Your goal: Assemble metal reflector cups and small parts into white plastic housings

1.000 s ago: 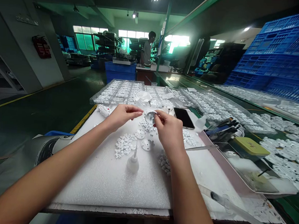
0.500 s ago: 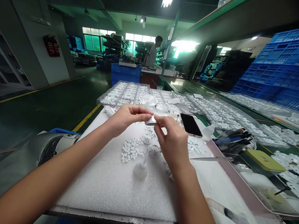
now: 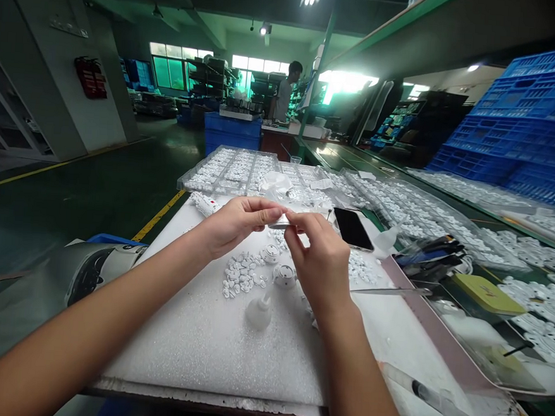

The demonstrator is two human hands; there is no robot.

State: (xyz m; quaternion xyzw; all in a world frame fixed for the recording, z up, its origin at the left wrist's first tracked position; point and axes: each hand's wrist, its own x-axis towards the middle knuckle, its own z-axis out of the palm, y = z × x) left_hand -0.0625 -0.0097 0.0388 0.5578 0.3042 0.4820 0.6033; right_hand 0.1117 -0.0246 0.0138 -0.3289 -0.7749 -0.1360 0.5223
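Note:
Between both hands, above the white foam mat (image 3: 191,348), is a small white round plastic part (image 3: 280,223). My left hand (image 3: 241,223) pinches its left side with thumb and fingers, and my right hand (image 3: 319,249) grips its right side. Much of the part is hidden by the fingers. Below it, two similar round white housings (image 3: 284,275) rest on the mat beside a scattered pile of small white pieces (image 3: 243,274). Nearer to me stands a translucent squeeze bottle (image 3: 258,312) with a thin nozzle.
A black-screened phone (image 3: 353,228) lies right of the hands, with a metal blade-like tool (image 3: 390,291) nearer. Clear trays (image 3: 235,170) of white parts fill the back. A pink-edged tray (image 3: 440,333) and a syringe (image 3: 435,399) are at right. A person (image 3: 283,97) stands far behind.
The view has shifted slightly. Both hands keep their grip on the round part, which is tilted a little flatter and shows less of its top face.

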